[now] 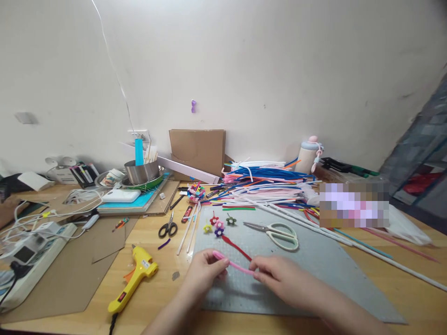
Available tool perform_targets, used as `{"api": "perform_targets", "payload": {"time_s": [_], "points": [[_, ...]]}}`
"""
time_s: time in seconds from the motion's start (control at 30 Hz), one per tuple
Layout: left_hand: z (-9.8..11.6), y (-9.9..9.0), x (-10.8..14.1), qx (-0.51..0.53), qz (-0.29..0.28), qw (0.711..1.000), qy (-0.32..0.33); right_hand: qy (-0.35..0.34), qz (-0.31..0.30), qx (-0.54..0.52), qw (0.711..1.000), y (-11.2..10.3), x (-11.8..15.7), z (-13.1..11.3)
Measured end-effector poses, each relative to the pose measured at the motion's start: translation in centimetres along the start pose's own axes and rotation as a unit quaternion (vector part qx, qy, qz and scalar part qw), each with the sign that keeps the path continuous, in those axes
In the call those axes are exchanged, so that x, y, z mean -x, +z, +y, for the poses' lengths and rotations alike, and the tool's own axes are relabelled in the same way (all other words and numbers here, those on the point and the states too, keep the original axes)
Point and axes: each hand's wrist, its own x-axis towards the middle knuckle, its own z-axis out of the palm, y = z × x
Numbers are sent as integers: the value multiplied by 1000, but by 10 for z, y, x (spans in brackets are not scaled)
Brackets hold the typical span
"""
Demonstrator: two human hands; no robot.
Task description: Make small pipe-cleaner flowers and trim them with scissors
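A pink pipe cleaner (239, 267) is stretched between my two hands above the grey cutting mat (321, 274). My left hand (206, 271) pinches it near a bent end, thumb against the fingers. The other end sits between the thumb and fingertips of my right hand (282, 275). Just beyond the hands lies a red strip (237, 247), partly hidden behind the right fingers. Several small fuzzy flowers (219, 224) in pink, red, yellow, purple and green are grouped on the mat. To their right rest large pale-green-handled scissors (281, 235).
A yellow glue gun (138, 277) lies on the left, near small black scissors (168, 228). Many coloured pipe cleaners (268, 181) are heaped at the back. A power strip (38, 265) with cables, a metal bowl (142, 172) and a bottle (308, 157) stand around.
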Motion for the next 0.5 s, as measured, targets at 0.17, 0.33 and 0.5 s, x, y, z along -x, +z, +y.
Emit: {"api": "perform_targets", "payload": {"time_s": [0.17,0.33,0.5], "points": [[-7,9,-4,-66,-13,998,6,23,32,-91,995,27,-7,1],[8,4,-14,-167,64,979,101,82,95,-156,980,21,-23,14],[13,15,-22,-222,46,963,148,84,158,-131,975,0,-32,24]]}}
